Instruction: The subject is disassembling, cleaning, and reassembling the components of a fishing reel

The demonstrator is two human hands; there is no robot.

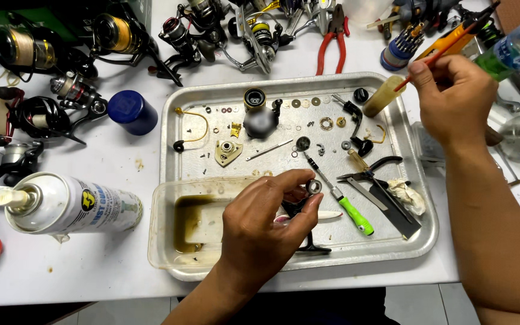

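Two hands work over the metal tray (419,241): left hand (266,225) fingers pinch what looks like a bearing (315,186), right hand (452,99) grips a red brush (446,49).

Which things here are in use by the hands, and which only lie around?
In use:
left hand holding small ring-shaped part
right hand holding red stick
metal tray

Lying about:
spray can
red pliers
blue cap
green-handled screwdriver

left hand (266,222) pinching small bearing (315,186) over metal tray (416,238), right hand (452,99) holding red stick (446,51)
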